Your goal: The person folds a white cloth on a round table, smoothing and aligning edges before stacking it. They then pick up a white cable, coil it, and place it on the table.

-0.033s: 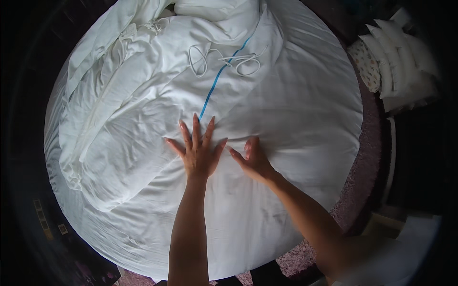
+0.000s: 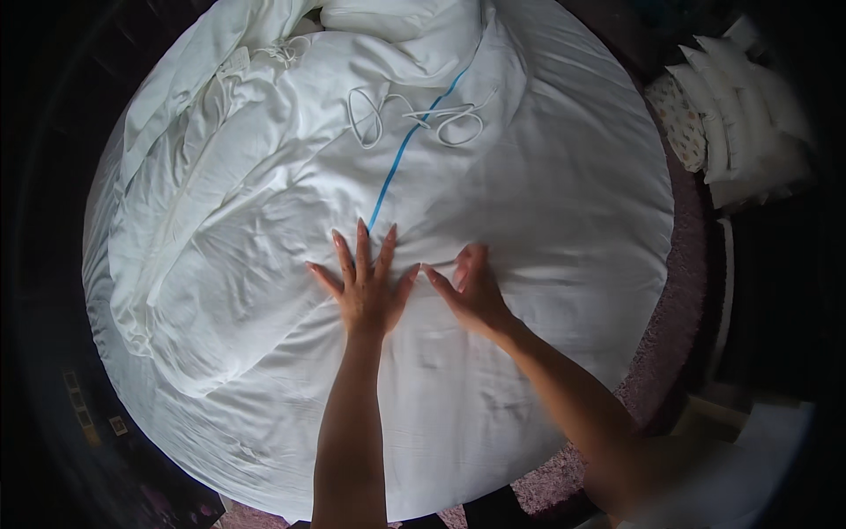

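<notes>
My left hand (image 2: pixel 366 286) lies flat, fingers spread, on a white quilt (image 2: pixel 238 300) on a round bed. Its middle fingertip touches the lower end of a thin blue strip (image 2: pixel 388 185) running up the cloth. Close to its right is my right hand (image 2: pixel 476 295), with fingers curled in and thumb stretched toward my left thumb. A thin pale edge or fold shows between that thumb and the curled fingers; what they grip, if anything, is hidden. Farther up, a looped white cord (image 2: pixel 458 128) crosses the blue strip.
Bunched white bedding (image 2: pixel 397 48) heaps at the far side, with a tangle of white cord (image 2: pixel 282 53) at its left. Smoother white cloth (image 2: pixel 582 194) covers the right side. Beyond the bed's right edge stand stacked pillows (image 2: pixel 723 106) over a purplish carpet (image 2: pixel 665 326).
Hardly anything differs. My right hand's curled fingers have lifted slightly, and the view has shifted a little.
</notes>
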Tool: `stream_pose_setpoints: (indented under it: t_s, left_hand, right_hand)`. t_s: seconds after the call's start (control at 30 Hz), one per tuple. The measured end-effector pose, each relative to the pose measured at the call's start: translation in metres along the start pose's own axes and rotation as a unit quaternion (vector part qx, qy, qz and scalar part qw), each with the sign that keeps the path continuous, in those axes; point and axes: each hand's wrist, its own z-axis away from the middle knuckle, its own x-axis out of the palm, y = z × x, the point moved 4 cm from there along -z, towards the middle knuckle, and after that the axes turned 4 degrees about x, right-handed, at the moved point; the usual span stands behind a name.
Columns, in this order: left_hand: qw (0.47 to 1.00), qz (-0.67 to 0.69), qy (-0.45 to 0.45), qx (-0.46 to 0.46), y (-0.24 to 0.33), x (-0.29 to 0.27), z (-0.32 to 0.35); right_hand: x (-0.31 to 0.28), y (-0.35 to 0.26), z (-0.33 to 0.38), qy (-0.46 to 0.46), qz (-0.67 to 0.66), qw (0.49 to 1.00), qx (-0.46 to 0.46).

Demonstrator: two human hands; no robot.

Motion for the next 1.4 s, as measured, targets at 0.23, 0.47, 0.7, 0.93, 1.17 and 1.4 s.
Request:
stream_pose_setpoints:
  t_s: [0.23,0.47,0.7,0.93,1.17,1.4]
  left_hand:
    - [0.999,-0.018,0.018,0.024,-0.016,0.041,0.008]
    - [0.998,0.006,0.047,0.039,-0.023,0.068,0.015]
    - [0.998,-0.001,0.058,0.027,-0.028,0.066,0.019]
    - [0.996,0.038,0.080,0.024,-0.020,0.055,0.009]
    - [0.983,0.084,0.152,0.065,-0.026,0.009,0.011]
    - [0.605,0.761,0.006,-0.234,-0.031,-0.068,0.210]
  right_hand:
    - [-0.009,-0.109,-0.128,0.247,0.093,0.960,-0.098]
    - [0.055,-0.123,-0.165,0.246,0.175,0.938,-0.171]
    - [0.045,-0.101,-0.135,0.210,0.142,0.926,-0.279]
    - [0.013,-0.070,-0.049,0.159,-0.127,0.966,-0.159]
    - [0.004,-0.035,0.059,0.066,-0.320,0.942,0.070]
    - [0.047,-0.050,0.184,0.017,-0.103,0.972,-0.212]
